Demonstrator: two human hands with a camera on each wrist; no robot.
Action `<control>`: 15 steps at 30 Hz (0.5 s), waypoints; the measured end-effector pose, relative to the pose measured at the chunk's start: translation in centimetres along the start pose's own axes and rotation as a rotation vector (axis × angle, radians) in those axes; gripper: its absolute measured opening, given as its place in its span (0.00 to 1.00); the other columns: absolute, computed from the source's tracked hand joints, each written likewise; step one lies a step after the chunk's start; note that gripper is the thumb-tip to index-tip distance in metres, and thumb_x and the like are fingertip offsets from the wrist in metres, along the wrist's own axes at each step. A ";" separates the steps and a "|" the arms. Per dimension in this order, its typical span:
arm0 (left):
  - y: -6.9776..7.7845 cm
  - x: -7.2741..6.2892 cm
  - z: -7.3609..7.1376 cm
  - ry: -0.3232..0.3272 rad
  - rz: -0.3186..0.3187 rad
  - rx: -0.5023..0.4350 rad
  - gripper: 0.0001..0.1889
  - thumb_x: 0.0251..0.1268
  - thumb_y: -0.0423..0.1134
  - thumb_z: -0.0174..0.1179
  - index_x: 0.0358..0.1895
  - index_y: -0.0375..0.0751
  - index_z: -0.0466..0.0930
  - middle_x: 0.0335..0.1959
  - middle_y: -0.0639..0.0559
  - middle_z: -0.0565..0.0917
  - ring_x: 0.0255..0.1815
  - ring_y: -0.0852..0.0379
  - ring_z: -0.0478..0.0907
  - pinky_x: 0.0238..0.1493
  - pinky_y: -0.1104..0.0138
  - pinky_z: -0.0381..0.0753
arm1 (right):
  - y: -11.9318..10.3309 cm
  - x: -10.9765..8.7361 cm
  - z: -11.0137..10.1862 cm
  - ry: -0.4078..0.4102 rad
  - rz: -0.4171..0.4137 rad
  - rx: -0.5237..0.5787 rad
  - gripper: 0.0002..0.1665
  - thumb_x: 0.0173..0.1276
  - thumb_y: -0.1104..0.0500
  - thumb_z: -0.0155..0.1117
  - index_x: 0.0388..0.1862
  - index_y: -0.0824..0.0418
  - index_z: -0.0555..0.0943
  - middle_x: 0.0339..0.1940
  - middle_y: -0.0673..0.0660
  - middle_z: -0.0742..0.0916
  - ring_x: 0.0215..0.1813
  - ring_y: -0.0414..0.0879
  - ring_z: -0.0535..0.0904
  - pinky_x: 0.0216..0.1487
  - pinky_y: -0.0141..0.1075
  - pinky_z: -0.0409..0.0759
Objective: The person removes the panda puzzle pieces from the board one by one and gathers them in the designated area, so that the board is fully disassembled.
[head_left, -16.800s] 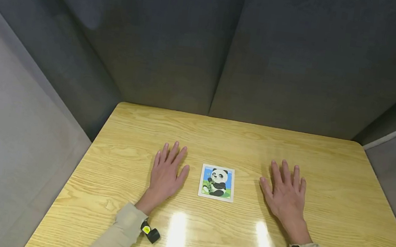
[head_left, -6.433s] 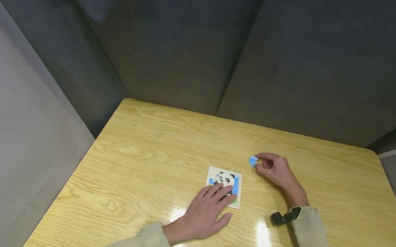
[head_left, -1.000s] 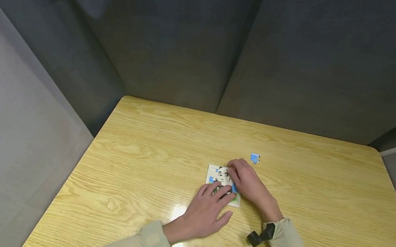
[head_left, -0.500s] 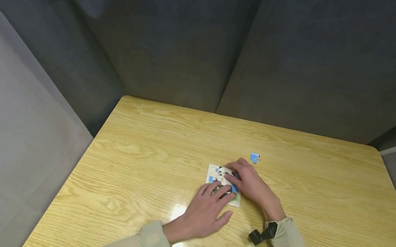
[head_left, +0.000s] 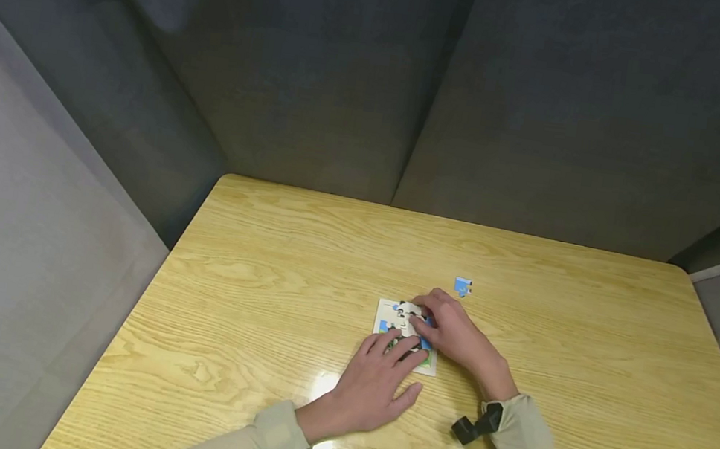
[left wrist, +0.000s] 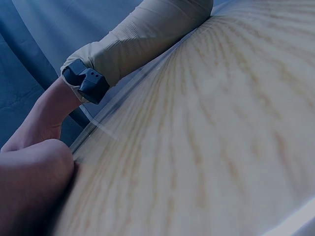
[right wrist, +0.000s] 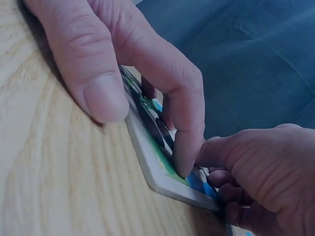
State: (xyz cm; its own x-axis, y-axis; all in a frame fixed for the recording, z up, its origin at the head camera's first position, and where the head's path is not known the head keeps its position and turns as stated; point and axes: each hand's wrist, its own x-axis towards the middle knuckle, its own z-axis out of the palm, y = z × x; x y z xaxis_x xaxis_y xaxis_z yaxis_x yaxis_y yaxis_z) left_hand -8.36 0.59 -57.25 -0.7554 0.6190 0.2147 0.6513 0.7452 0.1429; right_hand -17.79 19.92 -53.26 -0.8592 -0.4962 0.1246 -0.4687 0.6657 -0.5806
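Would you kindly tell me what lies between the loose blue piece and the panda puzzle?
In the head view, the right hand lies between them: it overlaps the panda puzzle but does not touch the loose blue piece.

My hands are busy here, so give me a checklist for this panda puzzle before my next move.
1. Puzzle steadied: ok, the left hand rests on it.
2. Loose piece out of the way: ok, it lies apart on the table.
3. Right hand in position: ok, it is at the puzzle's upper right.
4. Piece gripped there: cannot tell, the hand hides it.
5. Every piece in: not ok, a gap shows at the upper left.
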 end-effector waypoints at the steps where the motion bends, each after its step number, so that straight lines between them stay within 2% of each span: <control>1: 0.0 0.0 0.0 0.001 -0.001 -0.002 0.28 0.84 0.60 0.35 0.77 0.58 0.67 0.80 0.57 0.63 0.80 0.48 0.58 0.76 0.50 0.62 | 0.0 0.0 0.0 0.002 0.001 -0.001 0.16 0.71 0.63 0.71 0.55 0.70 0.85 0.33 0.54 0.78 0.33 0.43 0.70 0.35 0.35 0.71; 8: 0.0 -0.1 0.0 -0.007 -0.004 -0.016 0.28 0.84 0.60 0.35 0.77 0.58 0.67 0.80 0.58 0.63 0.80 0.48 0.58 0.76 0.50 0.62 | 0.0 0.1 0.2 0.000 0.000 -0.009 0.14 0.73 0.64 0.68 0.53 0.70 0.83 0.32 0.54 0.78 0.33 0.41 0.70 0.34 0.34 0.71; 15: 0.0 -0.1 0.1 -0.012 -0.009 -0.012 0.28 0.84 0.61 0.34 0.78 0.59 0.66 0.80 0.58 0.62 0.80 0.48 0.58 0.76 0.50 0.61 | 0.2 0.1 0.1 0.006 -0.014 -0.016 0.13 0.72 0.64 0.70 0.52 0.69 0.84 0.31 0.52 0.79 0.32 0.40 0.71 0.35 0.34 0.72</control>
State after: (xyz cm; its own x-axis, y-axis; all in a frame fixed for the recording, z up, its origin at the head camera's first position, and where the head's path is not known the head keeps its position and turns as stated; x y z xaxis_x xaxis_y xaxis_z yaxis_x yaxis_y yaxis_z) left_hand -8.32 0.53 -57.37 -0.7623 0.6149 0.2020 0.6449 0.7480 0.1567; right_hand -17.97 19.92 -53.38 -0.8537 -0.5023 0.1374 -0.4839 0.6675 -0.5659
